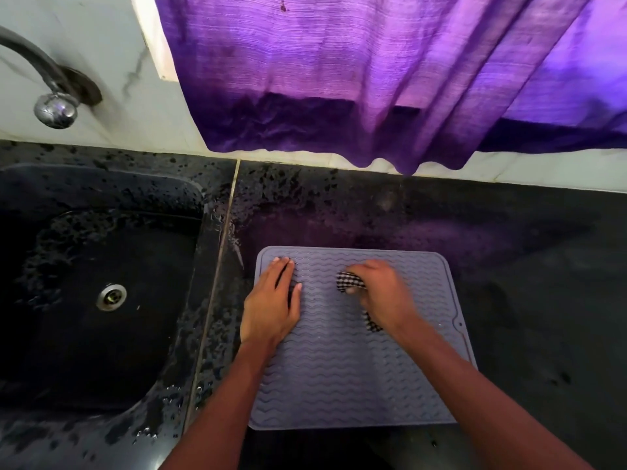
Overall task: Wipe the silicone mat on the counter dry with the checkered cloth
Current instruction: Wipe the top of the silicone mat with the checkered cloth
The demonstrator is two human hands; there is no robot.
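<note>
A grey silicone mat [342,374] with wavy ridges lies flat on the black counter, just right of the sink. My left hand [271,307] rests flat on the mat's far left part, fingers straight and pointing away from me. My right hand [383,293] grips a bunched black-and-white checkered cloth [349,281] and holds it down on the mat's far middle. Most of the cloth is hidden under that hand; a bit shows beside the wrist.
A black sink [30,198] with a metal drain [111,296] sits to the left, wet with droplets. A metal tap [51,96] juts from the white wall at the top left. A purple curtain [373,79] hangs over the counter's back edge. The black counter [543,266] stretches to the right.
</note>
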